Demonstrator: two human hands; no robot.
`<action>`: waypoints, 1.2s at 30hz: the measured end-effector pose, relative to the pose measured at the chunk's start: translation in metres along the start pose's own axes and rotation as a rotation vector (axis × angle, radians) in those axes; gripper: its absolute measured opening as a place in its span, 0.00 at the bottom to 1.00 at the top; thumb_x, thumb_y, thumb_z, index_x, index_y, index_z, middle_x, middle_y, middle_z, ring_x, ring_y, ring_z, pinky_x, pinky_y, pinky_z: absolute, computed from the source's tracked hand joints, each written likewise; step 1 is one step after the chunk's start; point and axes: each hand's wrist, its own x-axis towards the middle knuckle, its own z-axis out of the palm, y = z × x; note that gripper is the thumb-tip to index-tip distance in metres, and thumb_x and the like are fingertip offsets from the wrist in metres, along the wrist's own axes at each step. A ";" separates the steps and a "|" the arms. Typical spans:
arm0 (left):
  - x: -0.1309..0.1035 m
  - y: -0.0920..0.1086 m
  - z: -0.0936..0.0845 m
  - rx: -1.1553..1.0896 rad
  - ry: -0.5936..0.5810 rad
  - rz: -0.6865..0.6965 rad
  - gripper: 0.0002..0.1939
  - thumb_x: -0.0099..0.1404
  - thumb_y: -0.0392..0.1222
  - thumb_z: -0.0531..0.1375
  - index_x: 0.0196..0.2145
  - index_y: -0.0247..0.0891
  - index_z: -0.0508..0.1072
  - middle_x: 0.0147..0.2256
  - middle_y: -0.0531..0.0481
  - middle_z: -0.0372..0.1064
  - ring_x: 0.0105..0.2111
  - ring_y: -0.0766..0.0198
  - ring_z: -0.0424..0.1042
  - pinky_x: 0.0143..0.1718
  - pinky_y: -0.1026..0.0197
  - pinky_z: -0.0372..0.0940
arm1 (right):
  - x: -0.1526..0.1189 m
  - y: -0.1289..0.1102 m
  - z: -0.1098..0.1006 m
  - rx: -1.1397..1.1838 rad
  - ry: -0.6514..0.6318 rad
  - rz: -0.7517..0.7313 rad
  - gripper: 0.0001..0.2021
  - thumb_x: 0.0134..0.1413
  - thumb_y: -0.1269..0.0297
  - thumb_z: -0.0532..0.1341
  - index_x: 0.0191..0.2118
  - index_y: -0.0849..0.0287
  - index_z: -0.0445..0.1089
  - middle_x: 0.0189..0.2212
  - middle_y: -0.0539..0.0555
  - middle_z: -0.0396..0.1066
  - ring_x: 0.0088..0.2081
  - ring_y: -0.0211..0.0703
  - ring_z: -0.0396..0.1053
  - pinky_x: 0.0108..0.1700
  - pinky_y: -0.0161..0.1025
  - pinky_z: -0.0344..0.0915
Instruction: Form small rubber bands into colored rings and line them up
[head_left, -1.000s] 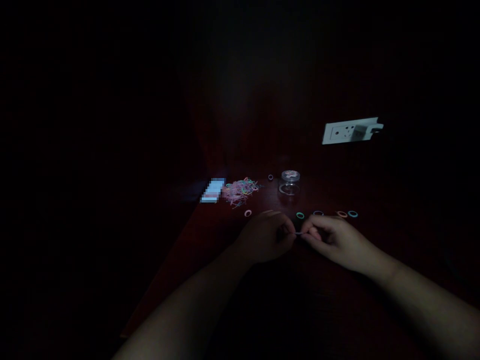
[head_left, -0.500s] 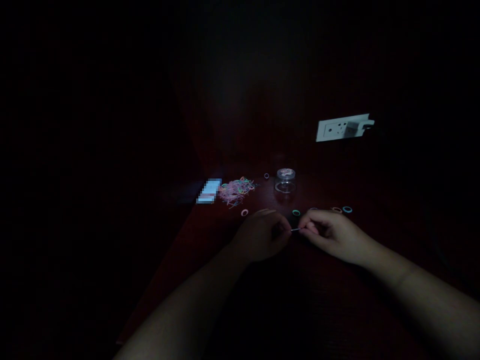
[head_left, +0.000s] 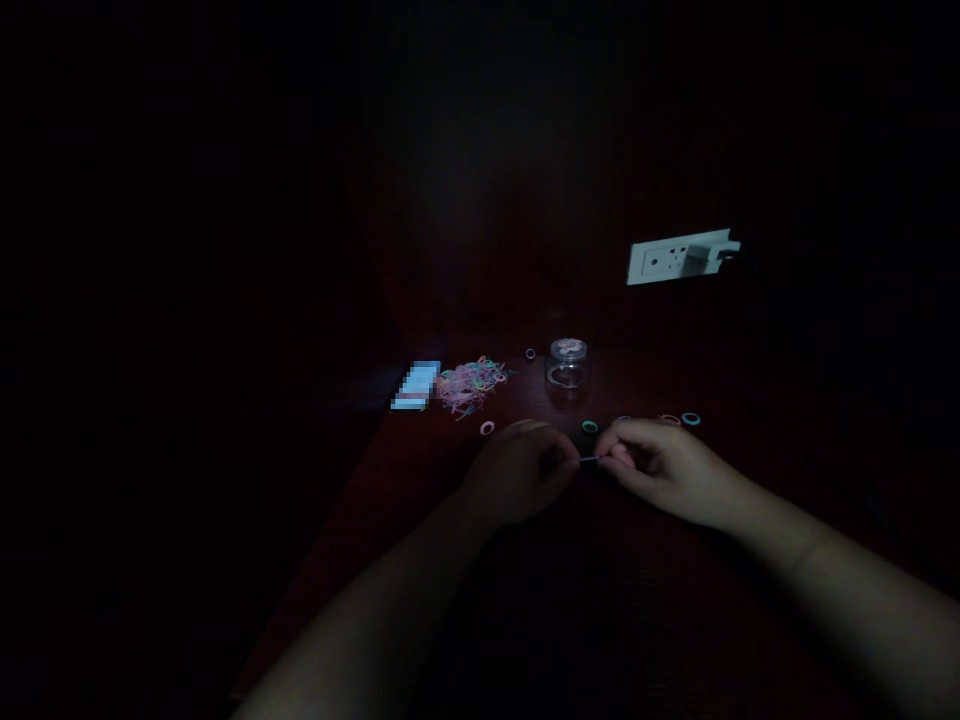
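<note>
Head view, hands pinching band, illegible label

On the table I count six loose bands, one held band, one lidded jar, one lit screen, one socket panel and one heap too tangled to tally.

A dim bench is viewed from the head of the seated or standing wearer, forward and down over both forearms. The hands are framed near the center, a wall socket is taken in at far right, and no second view is supplied.
</note>
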 end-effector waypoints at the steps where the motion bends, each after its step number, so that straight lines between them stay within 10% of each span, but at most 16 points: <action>1: 0.000 0.000 0.000 0.006 0.000 -0.004 0.05 0.64 0.41 0.58 0.34 0.40 0.73 0.33 0.51 0.73 0.35 0.63 0.70 0.41 0.58 0.62 | 0.000 0.000 0.000 -0.003 -0.001 0.002 0.06 0.57 0.64 0.59 0.32 0.58 0.70 0.21 0.46 0.61 0.23 0.35 0.59 0.27 0.33 0.57; 36: -0.001 0.000 0.000 -0.002 0.019 0.018 0.05 0.65 0.41 0.58 0.34 0.40 0.74 0.34 0.53 0.74 0.37 0.64 0.71 0.45 0.58 0.63 | 0.001 -0.006 0.001 0.022 0.039 -0.004 0.07 0.57 0.64 0.59 0.30 0.58 0.71 0.21 0.48 0.62 0.24 0.36 0.59 0.27 0.34 0.58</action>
